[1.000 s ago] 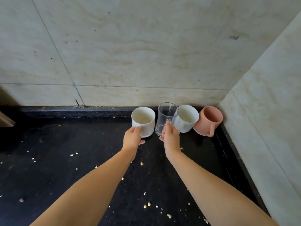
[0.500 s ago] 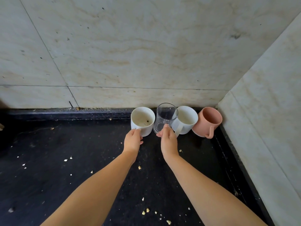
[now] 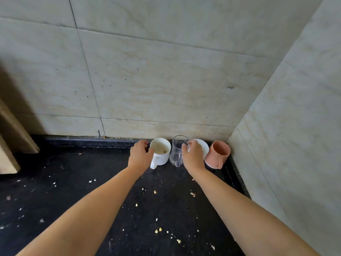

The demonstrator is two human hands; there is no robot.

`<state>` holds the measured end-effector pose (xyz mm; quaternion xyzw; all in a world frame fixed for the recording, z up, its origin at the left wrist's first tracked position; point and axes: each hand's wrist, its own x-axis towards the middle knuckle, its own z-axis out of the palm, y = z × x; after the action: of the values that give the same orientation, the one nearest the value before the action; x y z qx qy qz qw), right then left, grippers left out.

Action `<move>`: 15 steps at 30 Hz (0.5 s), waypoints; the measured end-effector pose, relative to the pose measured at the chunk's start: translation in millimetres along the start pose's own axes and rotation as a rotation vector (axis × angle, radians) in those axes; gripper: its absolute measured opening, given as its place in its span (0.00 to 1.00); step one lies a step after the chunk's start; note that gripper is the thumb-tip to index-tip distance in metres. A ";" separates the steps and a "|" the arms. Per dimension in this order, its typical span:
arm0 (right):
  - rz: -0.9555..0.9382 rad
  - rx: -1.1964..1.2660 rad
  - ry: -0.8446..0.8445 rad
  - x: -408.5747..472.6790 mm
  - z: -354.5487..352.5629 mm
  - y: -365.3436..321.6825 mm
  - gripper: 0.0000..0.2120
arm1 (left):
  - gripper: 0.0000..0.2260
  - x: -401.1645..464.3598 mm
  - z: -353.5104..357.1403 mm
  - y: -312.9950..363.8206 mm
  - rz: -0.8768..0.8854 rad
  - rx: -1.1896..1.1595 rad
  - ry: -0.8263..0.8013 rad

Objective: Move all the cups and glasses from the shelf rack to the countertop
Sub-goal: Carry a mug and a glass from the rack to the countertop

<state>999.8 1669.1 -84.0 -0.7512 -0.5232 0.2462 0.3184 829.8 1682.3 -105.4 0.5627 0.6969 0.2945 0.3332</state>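
Note:
Four vessels stand in a row on the black countertop [image 3: 103, 196] against the back wall, in the right corner. From left to right they are a white mug [image 3: 162, 151], a clear glass mug [image 3: 176, 150], a second white mug [image 3: 203, 147] and a pink mug [image 3: 218, 154]. My left hand [image 3: 140, 157] hovers just left of the first white mug with its fingers loosely curled, and the mug's handle is free. My right hand [image 3: 191, 156] is between the glass mug and the second white mug, partly covering that mug. Its fingers are relaxed and the glass handle is free.
Marble walls close the corner at the back and right [image 3: 295, 126]. A beige wooden piece [image 3: 13, 141] juts in at the left edge. Pale crumbs [image 3: 158, 230] lie scattered over the countertop.
Both hands have let go of the white mug and the glass mug and lifted slightly. The view has tilted up and pulled back.

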 end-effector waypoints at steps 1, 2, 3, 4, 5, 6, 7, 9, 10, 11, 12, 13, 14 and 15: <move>-0.097 -0.084 -0.009 -4.5 -4.9 -9.8 0.15 | 0.16 -7.1 -6.5 4.5 0.038 0.079 0.013; -0.200 -0.183 -0.025 -8.5 -8.2 -16.9 0.14 | 0.16 -14.3 -12.4 9.0 0.079 0.164 0.022; -0.315 -0.290 -0.047 -13.1 -9.2 -21.8 0.14 | 0.16 -24.1 -18.7 12.4 0.122 0.253 0.046; -0.434 -0.409 -0.080 -20.6 -7.7 -28.7 0.15 | 0.17 -38.4 -29.8 12.1 0.155 0.346 0.084; -0.498 -0.517 -0.097 -21.9 -6.8 -30.3 0.17 | 0.17 -41.7 -33.6 13.3 0.204 0.446 0.086; -0.564 -0.596 -0.130 -26.6 -5.0 -33.2 0.18 | 0.18 -49.9 -40.3 10.8 0.234 0.528 0.104; -0.650 -0.649 -0.171 -35.7 -2.4 -37.4 0.19 | 0.18 -63.9 -50.1 4.5 0.235 0.609 0.128; -0.773 -0.703 -0.221 -50.8 2.1 -44.6 0.20 | 0.19 -83.7 -67.2 -7.5 0.215 0.700 0.150; -0.843 -0.706 -0.248 -62.1 8.0 -50.4 0.21 | 0.19 -99.1 -78.5 -17.6 0.177 0.727 0.181; -0.898 -0.714 -0.275 -71.8 13.3 -54.2 0.21 | 0.20 -112.9 -87.4 -27.2 0.130 0.753 0.200; -0.952 -0.719 -0.298 -84.1 19.8 -59.8 0.21 | 0.19 -128.2 -97.9 -38.9 0.080 0.759 0.225; -0.985 -0.721 -0.319 -90.9 24.6 -62.4 0.22 | 0.19 -137.5 -104.7 -46.0 0.049 0.777 0.228; -1.037 -0.719 -0.358 -105.4 33.6 -69.3 0.22 | 0.19 -155.7 -115.4 -59.3 -0.007 0.782 0.248; -1.074 -0.726 -0.391 -116.4 39.8 -73.5 0.23 | 0.19 -169.5 -123.2 -69.1 -0.049 0.791 0.259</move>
<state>887.0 1586.5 -52.5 -0.3878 -0.9214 -0.0061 0.0233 715.7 1498.4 -62.6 0.5890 0.8055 0.0643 0.0079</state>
